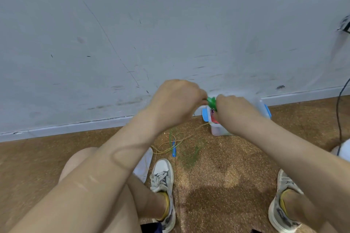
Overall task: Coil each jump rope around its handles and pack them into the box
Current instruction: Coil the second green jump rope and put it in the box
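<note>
A scuffed grey wall (170,24) filled the upper half of the view, and below it lay a brown speckled floor (227,179). The person sat low with bare knees bent, both forearms reaching forward. A clear box (217,131) with blue latches stood on the floor against the skirting, partly hidden behind the right forearm; something red (215,119) lay inside it. A pale translucent lid (145,164) rested flat on the floor beside the left knee. Two worn white shoes were planted apart, the left shoe (162,181) near the lid and the right shoe (284,204) well to the other side. The left hand (176,98) and right hand (233,108) met in the air above the box's near-left corner, each with fingers curled in, pinching the green jump rope (211,102) bundled between them; the fingertips themselves were hidden. A blurred green strand (191,155) trailed down toward the floor. A yellow rope (170,143) lay in loose loops between lid and box, with a blue handle (173,149) among them. A thin black cable (339,115) hung at the right edge.
</note>
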Demonstrator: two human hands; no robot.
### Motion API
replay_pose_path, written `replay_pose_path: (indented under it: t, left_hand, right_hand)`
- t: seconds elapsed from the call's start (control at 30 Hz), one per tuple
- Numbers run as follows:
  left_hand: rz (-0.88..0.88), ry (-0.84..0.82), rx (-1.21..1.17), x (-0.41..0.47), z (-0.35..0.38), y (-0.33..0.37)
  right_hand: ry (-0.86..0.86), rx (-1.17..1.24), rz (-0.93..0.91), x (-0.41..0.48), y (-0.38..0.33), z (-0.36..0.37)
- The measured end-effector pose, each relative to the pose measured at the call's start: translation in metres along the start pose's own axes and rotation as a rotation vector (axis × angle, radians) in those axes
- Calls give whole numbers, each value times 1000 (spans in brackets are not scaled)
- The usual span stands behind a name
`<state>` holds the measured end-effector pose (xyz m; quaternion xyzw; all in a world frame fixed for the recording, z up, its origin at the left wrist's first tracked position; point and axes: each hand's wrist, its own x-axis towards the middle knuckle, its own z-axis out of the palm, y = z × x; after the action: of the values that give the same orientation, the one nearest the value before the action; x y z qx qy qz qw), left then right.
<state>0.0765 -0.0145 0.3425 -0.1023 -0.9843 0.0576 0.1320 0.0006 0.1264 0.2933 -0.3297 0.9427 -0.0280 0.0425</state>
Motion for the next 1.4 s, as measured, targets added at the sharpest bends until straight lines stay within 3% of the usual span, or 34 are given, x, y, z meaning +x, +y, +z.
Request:
replay_pose_path:
  t: [0.17,0.3,0.5,0.7,0.8,0.9,1.07,1.17,1.3,1.4]
  left_hand:
    - [-10,32,-253,-5,0,-29]
    - [-214,-166,-631,-2,-1,-34]
    - [-376,-541,-1281,-4,5,-35]
    - [-445,-624,-1656,-1,23,-37]
    - [-509,-650,-1778,-1,26,-30]
    - [-535,-681,-1857,-1,25,-18]
    - [-475,-449,-1671,1,23,3]
    - [-421,-320,-1304,3,14,1]
    - [-203,-258,-496,0,3,-10]
    - [-167,-191,-492,-1,-1,-9]
  right_hand:
    - [27,-107,-205,-17,-13,-1]
    - [162,-181,-368,-26,-14,-5]
    - [360,-7,-590,-37,-13,-1]
    - [587,317,-552,-46,-16,-13]
    - [502,470,-556,-48,-17,-19]
    - [458,728,-407,-46,-17,-18]
    - [490,1023,-29,-28,-12,-15]
    - [446,938,130,-17,3,-16]
    - [289,792,140,-11,10,-8]
    - [186,705,57,-10,4,-5]
